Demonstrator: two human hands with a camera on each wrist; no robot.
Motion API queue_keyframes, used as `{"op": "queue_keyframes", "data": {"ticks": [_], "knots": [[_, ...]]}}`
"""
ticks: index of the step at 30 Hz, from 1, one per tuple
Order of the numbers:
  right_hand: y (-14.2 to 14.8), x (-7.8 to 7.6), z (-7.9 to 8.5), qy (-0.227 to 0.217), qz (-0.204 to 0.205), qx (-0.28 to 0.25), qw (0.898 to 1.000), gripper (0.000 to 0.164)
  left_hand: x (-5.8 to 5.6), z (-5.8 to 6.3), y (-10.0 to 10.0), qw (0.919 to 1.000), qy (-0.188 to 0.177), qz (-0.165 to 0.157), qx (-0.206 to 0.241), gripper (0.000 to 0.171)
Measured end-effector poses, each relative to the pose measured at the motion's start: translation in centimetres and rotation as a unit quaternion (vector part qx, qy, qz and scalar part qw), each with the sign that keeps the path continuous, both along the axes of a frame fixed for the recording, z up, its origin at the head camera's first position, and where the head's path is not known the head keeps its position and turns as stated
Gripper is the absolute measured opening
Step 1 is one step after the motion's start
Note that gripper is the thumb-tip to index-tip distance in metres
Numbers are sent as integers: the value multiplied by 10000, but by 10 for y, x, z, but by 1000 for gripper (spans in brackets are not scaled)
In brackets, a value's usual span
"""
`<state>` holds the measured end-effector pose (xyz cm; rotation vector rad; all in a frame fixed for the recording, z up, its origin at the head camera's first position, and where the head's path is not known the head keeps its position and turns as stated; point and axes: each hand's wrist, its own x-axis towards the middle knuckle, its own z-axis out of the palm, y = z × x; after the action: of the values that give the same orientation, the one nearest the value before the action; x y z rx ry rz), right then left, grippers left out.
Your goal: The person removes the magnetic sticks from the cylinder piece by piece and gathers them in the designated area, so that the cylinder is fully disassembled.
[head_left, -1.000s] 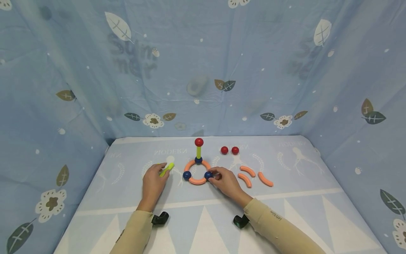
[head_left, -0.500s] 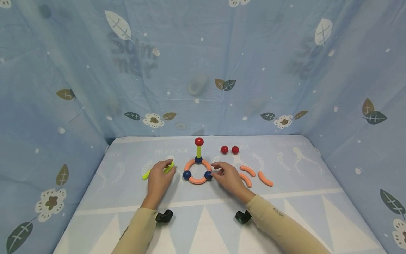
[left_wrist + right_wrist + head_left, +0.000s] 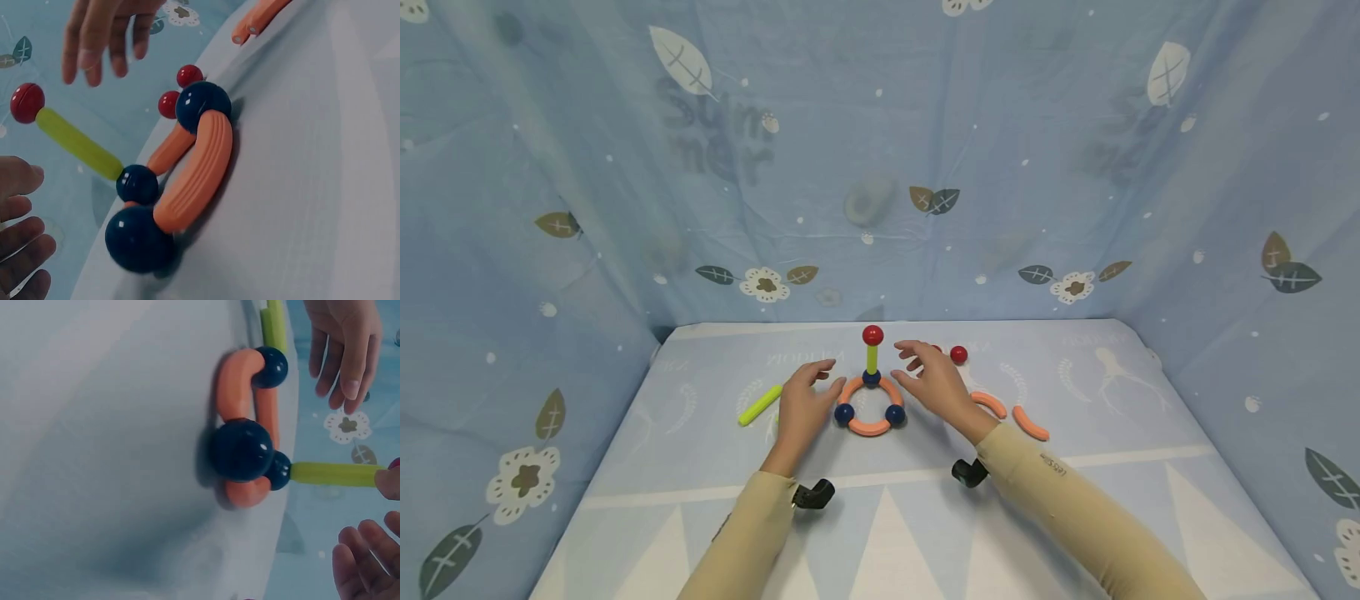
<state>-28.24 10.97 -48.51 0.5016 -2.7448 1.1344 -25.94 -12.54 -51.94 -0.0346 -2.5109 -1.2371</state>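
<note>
A flat ring of curved orange sticks (image 3: 868,428) and navy balls (image 3: 895,415) lies on the table. From its far navy ball (image 3: 137,184) a lime-green rod (image 3: 872,360) stands upright, capped by a red ball (image 3: 872,335). My left hand (image 3: 805,408) hovers at the ring's left, fingers spread and holding nothing. To the right of the upright rod, my right hand (image 3: 936,385) is raised with loosely bent fingers, also holding nothing. In the right wrist view my right thumb (image 3: 389,484) overlaps the rod's upper end; contact cannot be told there, but the head view shows a gap.
A loose lime-green rod (image 3: 760,405) lies left of my left hand, which mostly hides another green piece. Loose curved orange sticks (image 3: 1031,423) lie at the right. Behind my right hand are two red balls (image 3: 958,355), one partly hidden. A patterned curtain (image 3: 880,167) closes off the back.
My left hand has left the green rods and moved right, toward the ring. My right hand has come off the right navy ball and risen toward the upright rod.
</note>
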Motion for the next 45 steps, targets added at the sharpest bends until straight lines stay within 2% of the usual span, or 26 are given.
{"op": "queue_keyframes", "data": {"ticks": [6,10,14,21,28,37,42,45], "knots": [[-8,-15,16,334,286,45,9990,59,-13,6,18,9979,-164,-396,494,44],[-13,-22,23,524,517,56,9973,57,-20,7,27,9951,-85,-622,764,42],[-19,-26,26,605,727,30,9955,52,-26,5,33,9931,9,-716,932,37],[-24,-29,26,634,688,-80,9956,40,-35,4,44,9944,257,-621,810,28],[-26,-29,25,599,647,-219,9959,39,-38,4,47,9955,359,-478,730,23],[-23,-29,27,111,671,-522,9963,38,-39,1,45,9969,418,-410,530,25],[-13,-35,24,-23,489,-751,9960,38,-40,1,44,9964,519,-431,520,22],[-5,-43,18,83,280,-524,9982,37,-40,2,44,9967,493,-431,478,21]]}}
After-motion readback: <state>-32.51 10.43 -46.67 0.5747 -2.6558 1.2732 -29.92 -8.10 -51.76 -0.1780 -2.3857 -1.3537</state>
